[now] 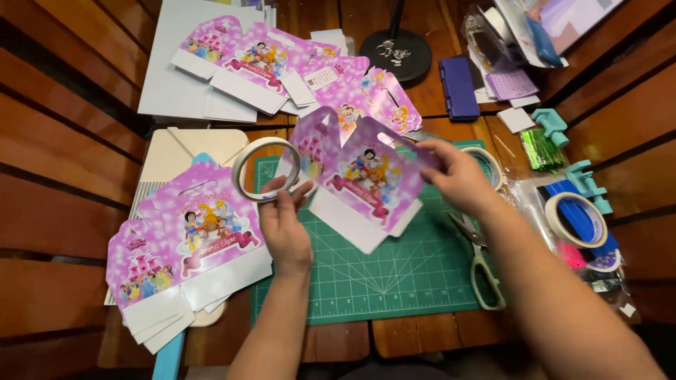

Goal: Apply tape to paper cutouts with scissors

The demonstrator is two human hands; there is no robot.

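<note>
Nearest the person, two bare forearms reached out over a green cutting mat on the wooden table. A pair of scissors with pale green handles lay on the mat's right part, just beside the right forearm.

Left hand: grip closed around the lower rim of a roll of white tape, fingertips pinching at the rim — whether a free end was lifted, could not tell. Right hand: fingers closed on the upper right edge of a flat pink printed box blank, held tilted above the mat, with the roll touching or just beside its left panel.

Judged step: taping the blank's flap or seam, tape being brought to the card. The next move would call for a freed tape end pressed squarely onto the panel edge while the right hand keeps the blank from twisting — the card looked thin and springy.

To the left, a stack of matching pink blanks lay fanned at the mat's near left corner. To the right, a second tape roll sat on blue and clear packets. Further off, more pink blanks were spread over grey card sheets, with a dark blue case and a round black stand base beyond.
</note>
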